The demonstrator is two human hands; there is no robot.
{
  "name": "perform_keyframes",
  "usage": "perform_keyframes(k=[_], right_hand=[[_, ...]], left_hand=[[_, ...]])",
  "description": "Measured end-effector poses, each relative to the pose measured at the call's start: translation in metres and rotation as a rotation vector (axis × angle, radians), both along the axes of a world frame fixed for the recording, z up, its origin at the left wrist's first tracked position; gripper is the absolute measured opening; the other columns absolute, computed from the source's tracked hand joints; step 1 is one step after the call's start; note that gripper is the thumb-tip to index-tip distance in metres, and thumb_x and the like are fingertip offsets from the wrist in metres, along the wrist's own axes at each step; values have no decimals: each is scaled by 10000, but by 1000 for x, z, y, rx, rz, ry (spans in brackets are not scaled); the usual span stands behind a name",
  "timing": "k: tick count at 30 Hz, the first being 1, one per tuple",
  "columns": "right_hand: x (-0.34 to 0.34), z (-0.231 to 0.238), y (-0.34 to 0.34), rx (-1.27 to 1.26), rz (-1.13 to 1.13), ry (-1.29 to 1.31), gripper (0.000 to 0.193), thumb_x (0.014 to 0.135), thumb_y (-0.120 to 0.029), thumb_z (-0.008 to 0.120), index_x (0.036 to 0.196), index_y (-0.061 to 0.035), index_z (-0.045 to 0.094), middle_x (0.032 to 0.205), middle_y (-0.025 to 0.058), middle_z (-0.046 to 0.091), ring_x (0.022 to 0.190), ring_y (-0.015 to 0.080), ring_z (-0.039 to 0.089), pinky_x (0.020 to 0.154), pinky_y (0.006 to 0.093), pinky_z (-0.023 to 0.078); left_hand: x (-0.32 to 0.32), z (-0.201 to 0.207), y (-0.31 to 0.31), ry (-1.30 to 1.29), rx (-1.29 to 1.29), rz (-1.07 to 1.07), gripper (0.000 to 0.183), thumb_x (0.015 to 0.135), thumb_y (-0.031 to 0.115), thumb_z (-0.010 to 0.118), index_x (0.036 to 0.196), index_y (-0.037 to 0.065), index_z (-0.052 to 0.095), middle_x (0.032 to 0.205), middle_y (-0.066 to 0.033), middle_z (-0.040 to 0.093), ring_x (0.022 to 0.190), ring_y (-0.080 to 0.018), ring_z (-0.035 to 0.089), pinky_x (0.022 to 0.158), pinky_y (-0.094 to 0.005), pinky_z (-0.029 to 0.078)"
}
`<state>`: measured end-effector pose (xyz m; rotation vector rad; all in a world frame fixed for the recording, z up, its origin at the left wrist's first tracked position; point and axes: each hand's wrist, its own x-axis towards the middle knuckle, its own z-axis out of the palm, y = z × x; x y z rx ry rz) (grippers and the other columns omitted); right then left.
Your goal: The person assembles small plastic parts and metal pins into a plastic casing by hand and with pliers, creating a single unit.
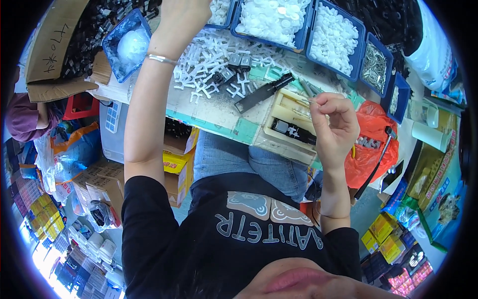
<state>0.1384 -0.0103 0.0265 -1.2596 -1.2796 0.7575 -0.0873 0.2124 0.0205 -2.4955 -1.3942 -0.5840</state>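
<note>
My left hand (186,12) reaches to the far edge of the table, beside a bin of small white plastic parts (219,11); its fingers run out of the picture. My right hand (337,119) pinches a thin metal pin (306,100) between thumb and forefinger. Below that pin lies a cream-coloured fixture block (279,110), with a black part holding a white cross-shaped piece (294,130) in its slot. A long black plastic part (264,93) rests just left of the block. Loose white branched plastic pieces (199,62) are heaped between my hands, with small black blocks (240,62) on them.
Blue bins of white discs (271,20), white fittings (333,40) and metal pins (374,69) line the far side. A blue tray with a clear bag (133,45) stands at left. At right lie a red plastic bag (371,149) and a thin black rod (373,167).
</note>
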Motion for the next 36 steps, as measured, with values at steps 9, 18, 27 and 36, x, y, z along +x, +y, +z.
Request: perform_keyframes(k=[9,18,27,36], right_hand=[[-10,10,13,255,-99,148,220,790,120,617,887,-23,481,938,118,602,907,176,610,842,273,474],[-4,7,-3,275,-103,60,225,758,101,661,826,-38,498,868,101,634,777,118,631,705,236,512],[8,7,-12,400,-117,-491,199,724,93,678,792,-29,537,818,101,636,792,167,641,680,255,507],[23,15,-24,-89,59,147,91,816,11,653,846,2,569,870,60,632,865,114,606,806,249,480]], left_hand=[[51,3,-99,-1389,-1158,-444,136,915,106,586,926,-30,588,867,-96,643,805,-159,663,709,-245,540],[88,7,-165,-1673,-1458,-398,164,921,133,586,921,-29,561,862,-109,645,789,-161,664,722,-248,553],[95,3,-187,-1631,-1391,-361,119,931,76,549,984,-29,566,1032,-163,637,909,-194,648,808,-306,552],[89,-12,-198,-1262,-710,-601,398,766,-73,696,1115,-32,508,983,-136,659,883,-174,672,770,-274,565]])
